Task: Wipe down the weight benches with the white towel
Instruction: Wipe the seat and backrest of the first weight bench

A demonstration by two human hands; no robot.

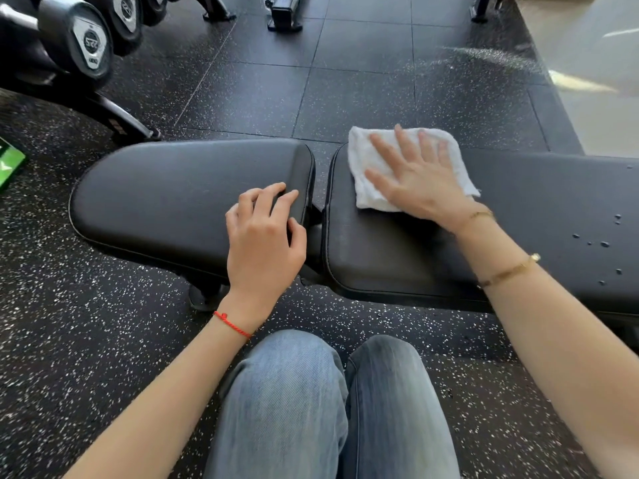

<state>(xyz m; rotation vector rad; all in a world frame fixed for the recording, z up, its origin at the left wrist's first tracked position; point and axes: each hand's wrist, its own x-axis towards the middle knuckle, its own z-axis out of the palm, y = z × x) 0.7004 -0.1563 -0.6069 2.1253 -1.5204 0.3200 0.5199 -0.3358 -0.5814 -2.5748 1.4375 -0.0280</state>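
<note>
A black padded weight bench lies across the view in two pads: a seat pad [166, 198] on the left and a longer back pad [539, 202] on the right, with a narrow gap between them. The folded white towel [366, 160] lies on the far left corner of the back pad. My right hand [418, 178] presses flat on the towel, fingers spread. My left hand [266, 233] rests on the right end of the seat pad, fingers curled over its edge by the gap, holding nothing. Several water droplets [603, 243] sit on the back pad at the right.
A dumbbell rack [83, 39] with black dumbbells stands at the top left, its foot close behind the seat pad. A green object [10, 164] lies at the left edge. Machine feet [285, 12] stand on the speckled rubber floor beyond. My knees in jeans [332, 402] are below the bench.
</note>
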